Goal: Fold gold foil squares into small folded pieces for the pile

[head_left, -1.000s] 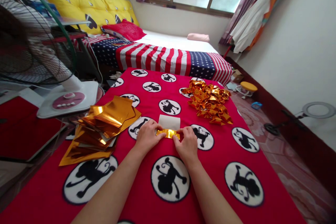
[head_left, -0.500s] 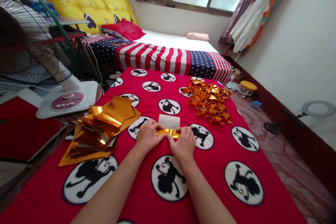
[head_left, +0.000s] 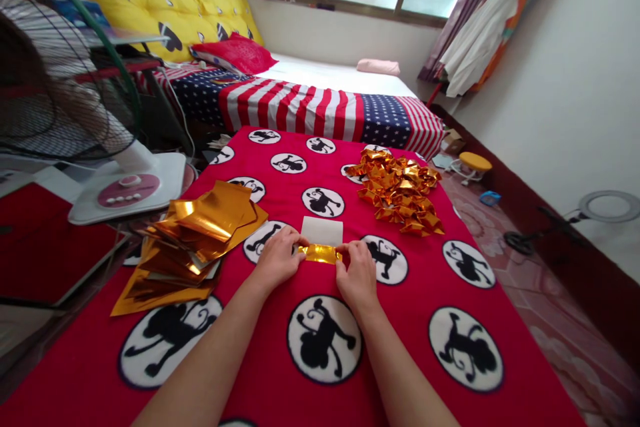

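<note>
Red cloth (head_left: pixel 267 353), gold strip (head_left: pixel 320 253) between left hand (head_left: pixel 280 255) and right hand (head_left: pixel 358 273), each pinching one end

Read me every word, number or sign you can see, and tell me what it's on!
No words, numbers or signs can be read here.
Pink fan panel: any marks are too small to read.
Blue thing on the floor: too blurred to tell if there's writing.
Gold strip: no writing shows.
Red cloth: black animal pictures in white circles, not words.
</note>
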The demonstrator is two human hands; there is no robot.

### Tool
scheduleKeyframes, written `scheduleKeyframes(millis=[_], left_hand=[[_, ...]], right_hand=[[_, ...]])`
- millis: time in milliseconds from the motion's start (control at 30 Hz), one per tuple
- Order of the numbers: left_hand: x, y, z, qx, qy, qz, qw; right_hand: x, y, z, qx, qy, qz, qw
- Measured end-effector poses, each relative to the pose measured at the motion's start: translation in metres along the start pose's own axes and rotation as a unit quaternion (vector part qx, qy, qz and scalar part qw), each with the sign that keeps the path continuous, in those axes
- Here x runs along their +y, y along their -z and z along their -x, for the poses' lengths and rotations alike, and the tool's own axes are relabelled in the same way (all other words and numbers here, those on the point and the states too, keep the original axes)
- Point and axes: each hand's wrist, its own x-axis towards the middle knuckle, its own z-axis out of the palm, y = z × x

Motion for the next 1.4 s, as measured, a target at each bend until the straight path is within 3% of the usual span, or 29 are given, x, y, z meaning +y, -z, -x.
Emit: scheduleKeyframes(millis=[133, 333, 400, 600, 833, 1067, 1167, 1267, 1400], left_hand=[[0.002, 0.001, 0.000, -0.002, 0.003, 0.001, 1.000], [0.029, -0.010, 0.003, 0.079, 0.071, -0.092, 0.990], [0.033, -0.011, 0.003, 0.082, 0.080, -0.104, 0.988], [0.010, 0.000, 0.001, -0.007, 0.033, -0.016, 0.999], [0.001, 0.002, -0.001, -0.022, 0.020, 0.030, 0.999], [-0.001, 0.008, -0.001, -0.053, 0.023, 0.047, 0.997], [0.005, 0.008, -0.001, -0.047, 0.035, 0.036, 0.998], [0.012, 0.004, 0.000, -0.005, 0.063, -0.001, 0.998], [0.011, -0.002, 0.002, 0.010, 0.050, -0.013, 0.999]], right_hand=[[0.002, 0.000, 0.000, 0.004, 0.004, -0.010, 1.000], [-0.008, -0.004, 0.003, 0.023, -0.009, 0.031, 0.999], [-0.008, -0.004, 0.003, 0.025, -0.007, 0.038, 0.999], [-0.006, -0.004, 0.003, 0.018, -0.003, 0.041, 0.999], [-0.017, -0.006, 0.001, 0.031, -0.029, 0.083, 0.996], [0.001, 0.007, -0.003, -0.037, -0.010, -0.010, 0.999], [-0.001, 0.007, -0.004, -0.039, -0.018, -0.019, 0.999], [-0.007, 0.004, -0.001, -0.011, -0.027, 0.011, 1.000], [-0.002, 0.002, -0.001, -0.002, -0.006, -0.008, 1.000]])
